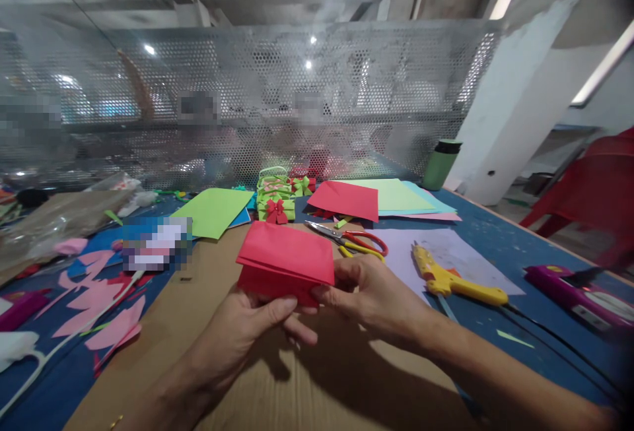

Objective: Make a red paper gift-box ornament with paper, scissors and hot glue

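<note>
Both my hands hold a folded red paper piece [286, 261] above a brown cardboard sheet [208, 325]. My left hand [247, 332] grips its lower left edge from beneath, thumb pressed against the front. My right hand [369, 292] pinches its right edge with fingers curled. The paper has several layers and lies nearly flat, tilted slightly toward me.
Scissors with red and yellow handles [347, 238] lie just beyond the paper. A yellow glue gun [456, 280] rests on lilac paper to the right, a purple tool [574, 292] farther right. Green, red and blue sheets, small bowed paper baskets [275, 201], pink scraps [99, 299] and a green bottle [440, 164] surround.
</note>
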`<act>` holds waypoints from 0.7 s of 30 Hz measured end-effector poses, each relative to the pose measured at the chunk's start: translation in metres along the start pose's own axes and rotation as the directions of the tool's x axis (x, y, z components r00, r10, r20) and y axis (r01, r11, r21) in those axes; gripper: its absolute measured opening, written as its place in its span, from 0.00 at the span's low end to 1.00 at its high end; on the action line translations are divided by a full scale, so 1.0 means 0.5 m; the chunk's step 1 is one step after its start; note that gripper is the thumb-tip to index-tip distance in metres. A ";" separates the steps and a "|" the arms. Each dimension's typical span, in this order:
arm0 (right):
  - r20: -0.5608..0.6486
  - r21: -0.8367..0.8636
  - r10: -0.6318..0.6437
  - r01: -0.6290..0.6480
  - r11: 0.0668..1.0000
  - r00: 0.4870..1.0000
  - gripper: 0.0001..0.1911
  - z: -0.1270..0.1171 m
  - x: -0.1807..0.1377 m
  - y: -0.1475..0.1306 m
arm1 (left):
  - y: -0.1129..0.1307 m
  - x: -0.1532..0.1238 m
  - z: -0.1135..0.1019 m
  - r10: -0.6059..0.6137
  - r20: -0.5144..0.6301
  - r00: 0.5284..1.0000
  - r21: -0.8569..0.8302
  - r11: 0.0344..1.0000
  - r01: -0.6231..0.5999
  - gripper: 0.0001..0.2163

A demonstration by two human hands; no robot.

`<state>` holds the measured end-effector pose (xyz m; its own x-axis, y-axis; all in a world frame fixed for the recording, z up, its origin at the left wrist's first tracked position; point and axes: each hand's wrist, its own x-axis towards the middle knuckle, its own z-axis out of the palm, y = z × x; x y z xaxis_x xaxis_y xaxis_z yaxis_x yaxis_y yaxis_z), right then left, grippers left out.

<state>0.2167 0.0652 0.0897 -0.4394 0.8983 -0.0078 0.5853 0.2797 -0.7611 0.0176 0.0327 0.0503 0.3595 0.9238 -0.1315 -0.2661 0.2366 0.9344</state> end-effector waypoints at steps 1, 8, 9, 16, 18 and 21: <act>0.007 0.001 -0.002 0.002 1.000 1.000 0.11 0.001 0.001 0.002 | 0.001 0.000 0.001 0.003 -0.004 1.000 0.000 1.000 -0.003 0.14; -0.009 0.017 -0.017 0.017 1.000 1.000 0.10 0.009 0.002 0.008 | -0.005 0.002 -0.005 -0.013 -0.002 1.000 -0.022 1.000 0.013 0.13; -0.017 0.021 -0.027 0.027 0.999 1.000 0.10 0.010 0.003 0.009 | -0.007 0.003 -0.008 -0.017 0.003 1.000 -0.023 1.000 0.017 0.14; 0.020 0.198 -0.079 0.073 0.977 0.997 0.07 0.019 0.009 0.016 | -0.013 0.005 -0.013 -0.029 0.035 0.999 -0.051 0.998 0.031 0.15; 0.025 0.258 -0.075 0.066 0.964 0.997 0.07 0.021 0.011 0.017 | -0.012 0.004 -0.012 -0.036 0.035 0.999 -0.042 0.998 0.037 0.14; 0.034 0.325 -0.088 0.072 0.943 0.996 0.05 0.024 0.013 0.017 | -0.015 0.004 -0.015 -0.046 0.039 0.998 -0.033 0.998 0.047 0.15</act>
<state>0.2107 0.0692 0.0752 -0.5124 0.8580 0.0371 0.2989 0.2187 -0.9289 0.0138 0.0350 0.0403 0.4059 0.8996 -0.1611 -0.2786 0.2897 0.9157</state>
